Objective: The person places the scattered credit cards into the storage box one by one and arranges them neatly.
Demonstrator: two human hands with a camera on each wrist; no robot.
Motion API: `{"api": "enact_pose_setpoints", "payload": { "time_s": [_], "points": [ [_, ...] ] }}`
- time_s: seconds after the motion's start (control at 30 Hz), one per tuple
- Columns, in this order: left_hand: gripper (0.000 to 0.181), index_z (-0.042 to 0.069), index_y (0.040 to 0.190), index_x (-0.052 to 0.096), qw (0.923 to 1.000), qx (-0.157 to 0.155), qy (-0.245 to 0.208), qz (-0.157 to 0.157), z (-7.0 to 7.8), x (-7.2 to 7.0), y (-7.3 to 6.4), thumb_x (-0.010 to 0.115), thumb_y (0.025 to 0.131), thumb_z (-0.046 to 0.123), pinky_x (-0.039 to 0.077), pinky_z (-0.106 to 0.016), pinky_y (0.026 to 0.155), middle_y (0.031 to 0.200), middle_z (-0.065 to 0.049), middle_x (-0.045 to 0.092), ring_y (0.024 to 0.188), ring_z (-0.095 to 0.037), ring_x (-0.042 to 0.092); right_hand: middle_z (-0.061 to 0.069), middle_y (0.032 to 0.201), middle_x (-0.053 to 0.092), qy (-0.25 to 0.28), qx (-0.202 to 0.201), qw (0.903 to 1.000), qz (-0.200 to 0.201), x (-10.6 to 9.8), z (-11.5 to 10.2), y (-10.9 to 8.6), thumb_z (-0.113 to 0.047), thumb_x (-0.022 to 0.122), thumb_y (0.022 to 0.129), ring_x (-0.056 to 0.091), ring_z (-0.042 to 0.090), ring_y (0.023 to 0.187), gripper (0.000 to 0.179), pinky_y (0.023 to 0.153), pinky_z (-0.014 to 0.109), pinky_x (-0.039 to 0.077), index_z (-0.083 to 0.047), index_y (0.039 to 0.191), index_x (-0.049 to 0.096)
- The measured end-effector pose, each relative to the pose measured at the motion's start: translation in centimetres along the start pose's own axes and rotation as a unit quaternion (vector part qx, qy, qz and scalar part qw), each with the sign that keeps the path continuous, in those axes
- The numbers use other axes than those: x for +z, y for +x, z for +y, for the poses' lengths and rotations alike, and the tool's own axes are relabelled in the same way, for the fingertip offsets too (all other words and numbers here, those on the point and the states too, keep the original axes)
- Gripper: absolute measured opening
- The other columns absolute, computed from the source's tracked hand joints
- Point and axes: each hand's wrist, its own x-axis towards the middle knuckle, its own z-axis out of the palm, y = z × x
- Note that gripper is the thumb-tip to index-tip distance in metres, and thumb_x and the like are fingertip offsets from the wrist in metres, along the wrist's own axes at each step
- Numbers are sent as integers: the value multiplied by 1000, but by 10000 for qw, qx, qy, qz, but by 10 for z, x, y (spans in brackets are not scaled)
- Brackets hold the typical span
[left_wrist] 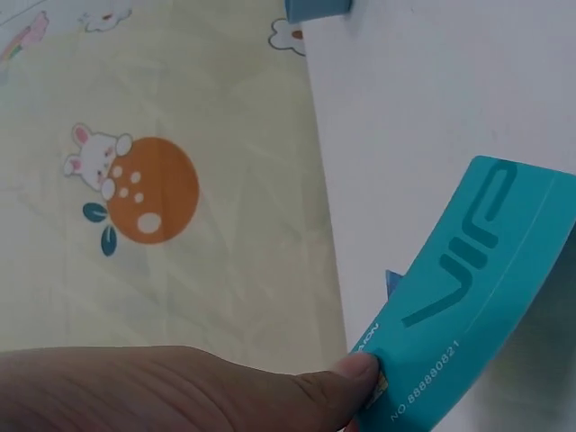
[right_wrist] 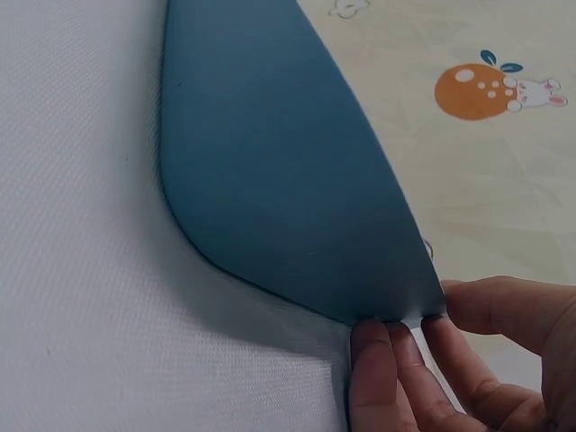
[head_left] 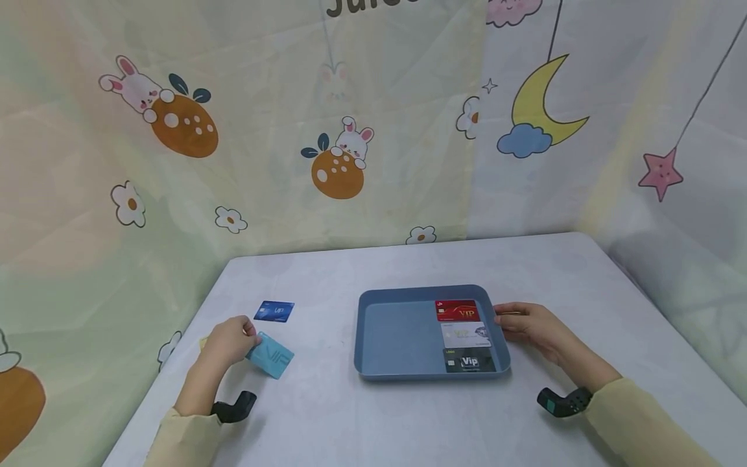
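Observation:
My left hand (head_left: 229, 340) pinches a teal VIP card (head_left: 271, 355) by one corner, tilted above the table's left side. In the left wrist view, its thumb lies on the card's printed face (left_wrist: 477, 270). A blue card (head_left: 274, 311) lies flat just beyond that hand, and a bit of something yellow (head_left: 202, 342) peeks out behind it, mostly hidden. With extended fingers, my right hand (head_left: 533, 331) touches the right side of a blue-grey tray (head_left: 397, 337). Inside, along the tray's right end, lie a red VIP card (head_left: 457, 311), a white card (head_left: 465, 335) and a black Vip card (head_left: 469, 360).
A white-covered table (head_left: 379, 421) bears everything. Behind it hangs a patterned cloth (head_left: 262, 162) with rabbits, oranges and a moon, and more cloth closes off both sides. Each wrist wears a black device (head_left: 235, 407).

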Motion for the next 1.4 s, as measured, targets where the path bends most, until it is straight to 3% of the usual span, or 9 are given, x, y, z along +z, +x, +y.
{"api": "enact_pose_setpoints", "payload": {
  "time_s": [0.27,0.47,0.77,1.07,1.4],
  "points": [
    [14,1,100,62,9999,138,-9,-48,18,-8,-7,71,92,7,51,-33,63,90,-15,66,81,-28,60,31,144,54,97,15,9999,-30,-1,1,0,-26,68,100,69,18,110,63,94,32,60,10,147,45],
    [15,3,103,67,9990,411,-101,141,33,-16,-17,69,88,5,56,-35,63,98,-20,72,82,-29,65,31,144,54,256,36,9996,-66,-1,2,0,-24,68,100,69,14,105,63,90,28,61,11,147,44],
    [19,2,107,65,9965,621,-544,148,51,-24,-29,66,89,8,60,-31,61,93,-15,72,68,-19,64,33,146,51,352,119,9992,-126,-1,2,0,-25,68,101,69,16,107,65,91,28,60,10,149,42],
    [20,0,112,62,9905,795,-1125,41,56,-25,-28,66,94,8,64,-31,66,99,-17,71,70,-17,67,33,146,51,457,136,9988,-145,-2,3,1,-24,68,101,68,14,105,64,90,28,61,11,149,42],
    [19,4,113,64,9855,951,-1400,59,64,-18,-25,65,96,11,64,-30,70,103,-15,69,74,-19,66,33,147,50,496,200,9985,-134,-2,3,0,-25,68,101,68,14,105,65,90,28,61,10,150,41]
  ]
}}
